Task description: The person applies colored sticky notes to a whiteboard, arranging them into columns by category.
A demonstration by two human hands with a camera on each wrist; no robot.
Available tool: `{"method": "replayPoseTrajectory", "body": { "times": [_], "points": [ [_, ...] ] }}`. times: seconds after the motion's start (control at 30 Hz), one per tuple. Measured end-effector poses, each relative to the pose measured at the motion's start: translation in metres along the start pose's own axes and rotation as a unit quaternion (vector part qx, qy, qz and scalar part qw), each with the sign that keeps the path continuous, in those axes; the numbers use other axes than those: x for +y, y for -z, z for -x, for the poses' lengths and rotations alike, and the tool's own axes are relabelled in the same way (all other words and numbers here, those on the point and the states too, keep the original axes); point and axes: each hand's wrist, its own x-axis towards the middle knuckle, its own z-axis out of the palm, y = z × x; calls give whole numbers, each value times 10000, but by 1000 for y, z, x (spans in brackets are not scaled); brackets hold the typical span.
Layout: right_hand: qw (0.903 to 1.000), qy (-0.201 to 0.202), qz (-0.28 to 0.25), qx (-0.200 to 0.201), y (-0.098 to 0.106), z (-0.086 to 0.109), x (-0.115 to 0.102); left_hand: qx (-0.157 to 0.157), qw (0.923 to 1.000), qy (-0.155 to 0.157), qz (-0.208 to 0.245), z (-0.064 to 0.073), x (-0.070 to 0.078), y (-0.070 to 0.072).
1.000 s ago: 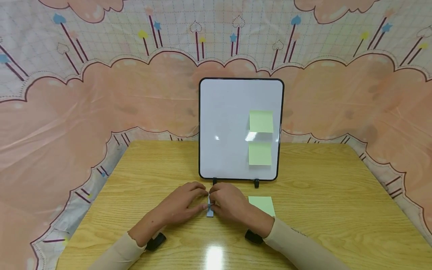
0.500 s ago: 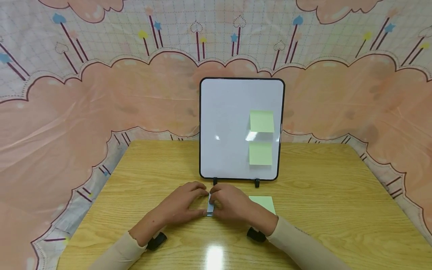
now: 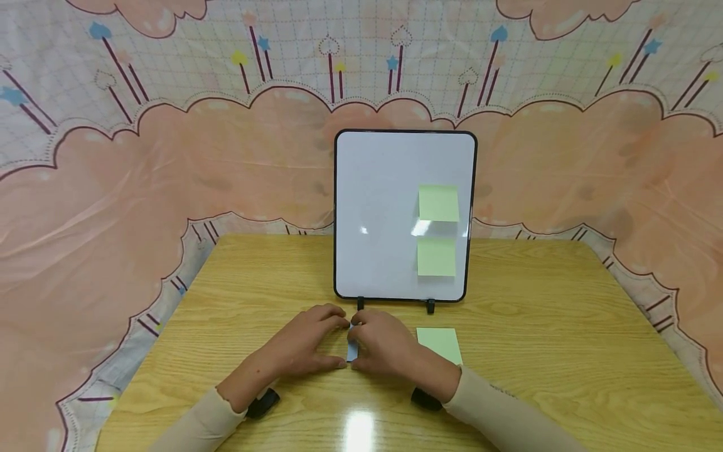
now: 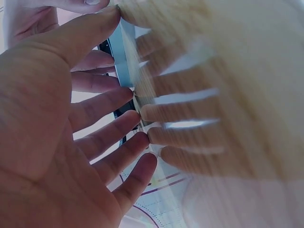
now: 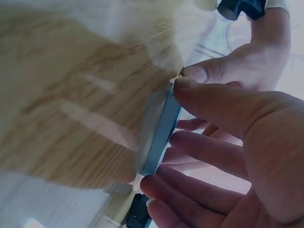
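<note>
A light-blue sticky-note pad (image 5: 162, 135) lies on the table between the two hands, its right part hidden under the right hand in the head view. My left hand (image 3: 302, 342) stands at its left edge, with fingers gently spread, thumb tip by the near corner and fingertips on the table by the far corner. The right hand (image 3: 386, 342) holds the pad from the right: in the right wrist view the thumb (image 5: 204, 102) is at the near end and the curved fingers lie along the side and far end. Both thumb tips are close together.
Behind the hands stands a black-framed whiteboard (image 3: 390, 213) on small black feet. Two pale-green sticky notes, an upper one (image 3: 438, 203) and a lower one (image 3: 436, 257), are stuck on its right side. Another green note (image 3: 443, 344) lies on the wooden table (image 3: 536, 326), beyond the right forearm.
The thumbs, which met over the pad's near part a second ago, have moved back toward its near end and slightly apart. The hands otherwise stay in place.
</note>
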Motion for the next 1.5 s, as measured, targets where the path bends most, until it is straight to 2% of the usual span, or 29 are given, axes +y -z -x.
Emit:
{"method": "replayPoseTrajectory", "body": {
  "times": [0.57, 0.93, 1.2, 1.5],
  "points": [
    [9970, -124, -758, -112, 4, 4, 0, -42, 10000, 31, 54, 0, -2, -3],
    [9976, -88, -684, 53, 1, 3, -1, -29, 10000, -3, 54, 0, -3, -3],
    [9989, -82, -434, 161, 0, 3, -4, -47, 9999, 26, 105, 0, -3, -2],
    [9990, -156, -409, 46, 1, 1, -5, -28, 9999, -29, 96, -1, -3, 0]
  ]
}}
